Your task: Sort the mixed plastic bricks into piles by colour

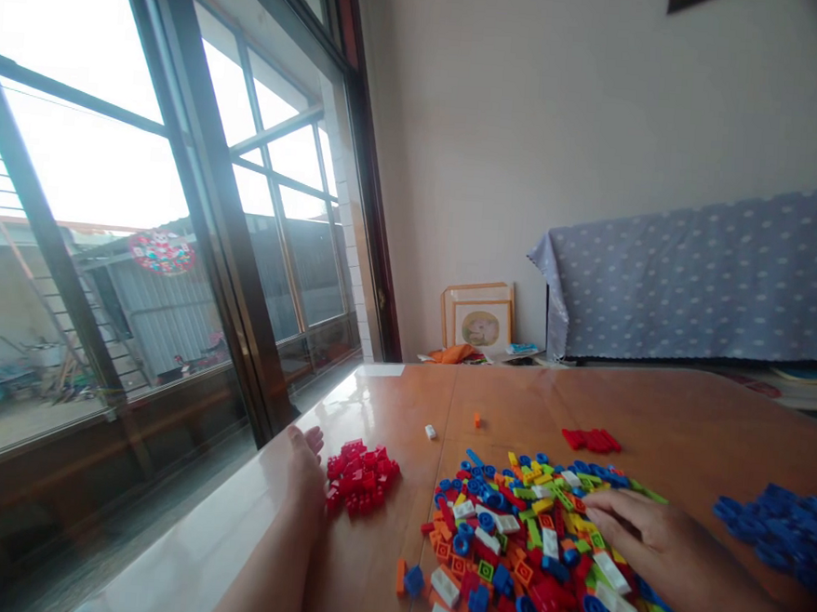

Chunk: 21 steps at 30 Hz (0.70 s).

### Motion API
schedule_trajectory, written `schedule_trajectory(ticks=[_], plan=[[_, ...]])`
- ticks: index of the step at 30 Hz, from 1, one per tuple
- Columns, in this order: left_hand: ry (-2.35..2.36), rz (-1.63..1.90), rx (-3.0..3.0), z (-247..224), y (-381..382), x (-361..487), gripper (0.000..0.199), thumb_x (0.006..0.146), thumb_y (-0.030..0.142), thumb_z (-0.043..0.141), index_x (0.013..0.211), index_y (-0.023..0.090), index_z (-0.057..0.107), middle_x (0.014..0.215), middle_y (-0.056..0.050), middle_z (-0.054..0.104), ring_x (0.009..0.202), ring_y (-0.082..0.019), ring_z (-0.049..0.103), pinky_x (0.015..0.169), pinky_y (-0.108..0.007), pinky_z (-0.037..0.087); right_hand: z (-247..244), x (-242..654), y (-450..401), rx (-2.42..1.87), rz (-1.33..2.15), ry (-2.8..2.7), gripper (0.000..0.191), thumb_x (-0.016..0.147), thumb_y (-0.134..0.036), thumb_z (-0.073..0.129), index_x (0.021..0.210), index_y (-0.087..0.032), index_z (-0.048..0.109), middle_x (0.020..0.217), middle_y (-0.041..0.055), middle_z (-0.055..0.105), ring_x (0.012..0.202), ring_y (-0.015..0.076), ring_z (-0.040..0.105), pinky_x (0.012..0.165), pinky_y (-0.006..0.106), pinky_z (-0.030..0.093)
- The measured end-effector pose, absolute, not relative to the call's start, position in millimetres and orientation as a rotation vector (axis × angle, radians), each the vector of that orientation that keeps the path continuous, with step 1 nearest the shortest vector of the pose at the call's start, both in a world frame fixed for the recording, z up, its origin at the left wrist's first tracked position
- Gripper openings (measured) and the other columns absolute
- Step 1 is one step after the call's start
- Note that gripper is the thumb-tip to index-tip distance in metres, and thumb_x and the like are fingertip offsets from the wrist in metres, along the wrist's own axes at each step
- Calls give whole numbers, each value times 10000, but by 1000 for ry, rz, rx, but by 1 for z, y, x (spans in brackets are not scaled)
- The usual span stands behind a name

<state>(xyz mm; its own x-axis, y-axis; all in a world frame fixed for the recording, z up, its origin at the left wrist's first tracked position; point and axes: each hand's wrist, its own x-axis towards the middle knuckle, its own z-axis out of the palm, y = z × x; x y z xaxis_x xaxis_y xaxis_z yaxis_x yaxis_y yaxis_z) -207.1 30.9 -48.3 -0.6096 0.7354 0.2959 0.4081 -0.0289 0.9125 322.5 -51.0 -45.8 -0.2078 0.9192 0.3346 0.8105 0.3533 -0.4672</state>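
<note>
Your left hand (pixel 306 467) is near the window-side edge of the worktop (pixel 514 397), just beside the heap of red bricks (pixel 361 478); its grip is loosely spread, the fingers slightly curved. Your right hand (pixel 635 527) reaches in over the right side of the mixed brick pile (pixel 521 556), fingertips at the bricks; you cannot tell whether its grip pinches one.

A strip of brown wood separates the red heap from the mixed pile, giving you a lane between them. Another stretch runs from the mixed pile to the far edge, with a white brick (pixel 430 432), an orange brick (pixel 477 421) and a small red group (pixel 590 440) spaced along it. To your right, past your forearm, the blue heap (pixel 784 533) sits well apart from the red heap.

The worktop is smooth wood, with a seam running away from you and bright glare along its left side. A large dark-framed window (pixel 226 209) stands to your left. Beyond the far edge you see a pale wall (pixel 520 118), framed pictures (pixel 481 325) leaning against it, and a dotted blue-grey cloth (pixel 697 280) draped at the right.
</note>
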Motion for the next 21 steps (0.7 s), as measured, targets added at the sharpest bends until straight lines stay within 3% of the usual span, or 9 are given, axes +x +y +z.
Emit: schedule_trajectory(ticks=[8,21], plan=[[1659,1389,1157,-39,24,-194,941,843,855,159,1435,201,485,1368,-209,595,1239,-318,598,939,-431,528,-44,319,-54,-1502,227,-2041,298,920,-504,522,1025,-351,756,1124,4,760,1027,272,708,888,352,575],[1698,1355,1120,-26,17,-183,903,852,846,221,1406,192,506,1386,-193,583,1179,-294,636,948,-411,532,-43,323,-52,-1493,273,-2055,321,936,-508,491,1046,-345,745,1117,7,760,1021,261,708,912,350,558]])
